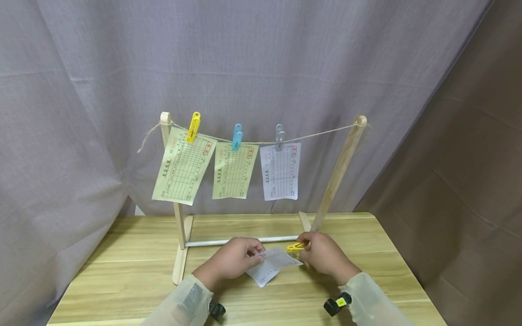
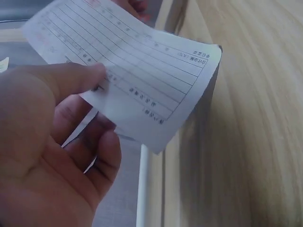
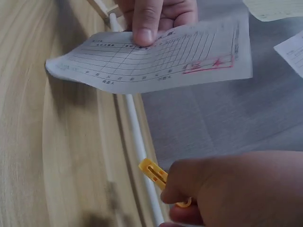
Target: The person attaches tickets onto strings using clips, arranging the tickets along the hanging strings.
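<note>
My left hand (image 1: 235, 259) pinches a white printed receipt slip (image 1: 272, 263) by its edge, thumb on top. In the left wrist view the slip (image 2: 142, 71) bends slightly and shows ruled lines; a red stamp shows on it in the right wrist view. To the right, my right hand (image 1: 324, 254) holds a yellow clothespin (image 1: 295, 247) between thumb and fingers. In the right wrist view the clothespin (image 3: 155, 174) points away from the hand, apart from the slip. Both hands are low, in front of the wooden stand.
A string (image 1: 318, 134) runs between two wooden posts (image 1: 339, 174). From it hang a large yellow-green slip (image 1: 183, 167) under a yellow clothespin (image 1: 193, 127), a smaller one (image 1: 234, 174) under a blue clothespin (image 1: 237, 137), and a white slip (image 1: 280, 174) under a grey clothespin (image 1: 279, 136). A white rod (image 1: 204, 243) joins the stand's feet.
</note>
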`<state>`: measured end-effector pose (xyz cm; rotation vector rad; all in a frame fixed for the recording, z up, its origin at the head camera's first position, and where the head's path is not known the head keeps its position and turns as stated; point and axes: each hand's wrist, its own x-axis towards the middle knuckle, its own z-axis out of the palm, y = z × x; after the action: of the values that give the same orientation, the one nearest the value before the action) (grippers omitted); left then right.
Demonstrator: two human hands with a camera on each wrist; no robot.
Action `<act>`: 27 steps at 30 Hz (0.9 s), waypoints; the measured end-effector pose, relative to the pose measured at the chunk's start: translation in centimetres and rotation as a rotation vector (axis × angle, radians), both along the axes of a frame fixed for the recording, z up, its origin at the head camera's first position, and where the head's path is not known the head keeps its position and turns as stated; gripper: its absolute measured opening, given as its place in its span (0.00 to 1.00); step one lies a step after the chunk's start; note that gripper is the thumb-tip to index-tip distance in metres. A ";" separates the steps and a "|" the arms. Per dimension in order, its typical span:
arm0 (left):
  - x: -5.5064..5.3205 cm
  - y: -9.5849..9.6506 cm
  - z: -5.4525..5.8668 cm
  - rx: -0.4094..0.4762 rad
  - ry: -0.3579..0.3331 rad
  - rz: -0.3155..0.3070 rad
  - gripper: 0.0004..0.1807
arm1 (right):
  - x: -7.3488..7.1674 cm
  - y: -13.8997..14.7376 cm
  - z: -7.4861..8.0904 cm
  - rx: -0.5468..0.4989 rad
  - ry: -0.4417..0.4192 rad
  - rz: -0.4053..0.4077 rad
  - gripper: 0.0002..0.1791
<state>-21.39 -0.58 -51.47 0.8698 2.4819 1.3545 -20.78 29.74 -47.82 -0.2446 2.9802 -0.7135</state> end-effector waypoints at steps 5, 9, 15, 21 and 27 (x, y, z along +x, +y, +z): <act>0.4 -0.1 0.8 0.091 -0.076 0.001 0.03 | 0.2 0.0 0.8 -0.033 0.080 0.086 0.21; 0.6 -0.1 1.6 0.139 -0.103 0.033 0.04 | 0.4 -0.1 1.8 -0.091 0.128 0.175 0.20; 1.1 0.3 2.9 0.219 -0.132 0.138 0.08 | 0.9 -0.3 3.3 -0.215 0.148 0.190 0.23; 1.5 0.7 4.5 0.306 -0.172 0.268 0.11 | 1.2 -0.3 5.3 -0.389 0.161 0.189 0.16; 1.5 1.0 5.8 0.361 -0.163 0.313 0.11 | 1.2 0.1 7.7 -0.454 0.200 0.195 0.15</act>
<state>-19.87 0.38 -45.65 0.4107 2.3556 1.9337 -19.53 29.87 -40.17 -0.6551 2.8676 -1.4042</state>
